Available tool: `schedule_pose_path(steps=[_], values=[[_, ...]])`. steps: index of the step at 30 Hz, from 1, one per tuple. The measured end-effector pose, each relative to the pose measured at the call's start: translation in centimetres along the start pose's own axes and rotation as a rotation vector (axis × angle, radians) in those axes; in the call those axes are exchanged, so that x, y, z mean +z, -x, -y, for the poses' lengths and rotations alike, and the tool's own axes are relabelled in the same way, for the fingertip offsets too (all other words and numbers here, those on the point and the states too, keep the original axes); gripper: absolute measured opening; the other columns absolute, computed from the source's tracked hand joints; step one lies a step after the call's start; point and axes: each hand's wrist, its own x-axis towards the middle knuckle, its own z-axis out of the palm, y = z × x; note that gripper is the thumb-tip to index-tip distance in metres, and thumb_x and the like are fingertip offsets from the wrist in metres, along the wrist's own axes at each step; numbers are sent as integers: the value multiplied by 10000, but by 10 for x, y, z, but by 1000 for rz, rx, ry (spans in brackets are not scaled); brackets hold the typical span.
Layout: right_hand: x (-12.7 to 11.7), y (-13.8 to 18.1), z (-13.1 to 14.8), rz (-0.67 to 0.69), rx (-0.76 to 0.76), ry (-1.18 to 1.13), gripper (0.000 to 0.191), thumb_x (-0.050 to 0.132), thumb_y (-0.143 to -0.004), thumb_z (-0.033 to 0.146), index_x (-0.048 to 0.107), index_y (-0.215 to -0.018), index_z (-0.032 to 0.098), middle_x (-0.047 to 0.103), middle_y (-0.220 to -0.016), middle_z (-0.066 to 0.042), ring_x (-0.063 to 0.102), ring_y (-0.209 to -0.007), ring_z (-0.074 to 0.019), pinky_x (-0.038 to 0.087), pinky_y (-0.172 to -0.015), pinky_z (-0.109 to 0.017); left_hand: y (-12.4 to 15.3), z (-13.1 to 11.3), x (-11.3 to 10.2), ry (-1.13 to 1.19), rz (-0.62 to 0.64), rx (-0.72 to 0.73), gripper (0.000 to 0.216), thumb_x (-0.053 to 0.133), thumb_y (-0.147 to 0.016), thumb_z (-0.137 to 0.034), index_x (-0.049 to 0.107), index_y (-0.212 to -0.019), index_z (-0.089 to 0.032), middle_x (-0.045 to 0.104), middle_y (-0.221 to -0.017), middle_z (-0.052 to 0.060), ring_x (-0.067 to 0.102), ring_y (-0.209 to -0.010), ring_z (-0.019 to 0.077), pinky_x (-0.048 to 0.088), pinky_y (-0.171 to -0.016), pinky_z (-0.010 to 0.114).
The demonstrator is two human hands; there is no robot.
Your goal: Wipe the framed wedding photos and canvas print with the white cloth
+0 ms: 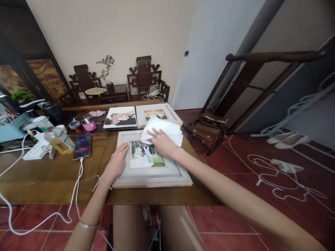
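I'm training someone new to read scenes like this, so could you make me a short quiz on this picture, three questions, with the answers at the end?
1. True or false: the left hand is on the white cloth.
2. In the picture, where is the bottle of yellow liquid relative to the nearest picture frame? A: to its left. B: to its right. C: on top of it.
3. Fill in the missing word: the floor tiles are ____ in colour.

Key: 1. False; the right hand is on it, while the left rests on the frame. 2. A. 3. Red.
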Motion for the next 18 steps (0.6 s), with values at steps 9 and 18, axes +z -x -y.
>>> schedule_pose_path(steps=[9,18], values=[[-64,91,53,218,-301,-442,635,431,-660,-71,718,-1128,250,609,-1326,-60,533,-1247,-234,458,-969,-345,0,-5,-1,-14,-11,-8,678,315,-766,53,462,-1395,-150,427,-1497,96,362,-1405,194,314,-1169,447],[-18,42,42,69,-134,-345,671,430,-664,-54,646,-1250,191,442,-1477,-100,324,-1400,-287,318,-1112,-482,1,-4,-1,-54,19,6,714,328,-746,64,430,-1417,-158,403,-1512,95,345,-1415,190,321,-1166,421]])
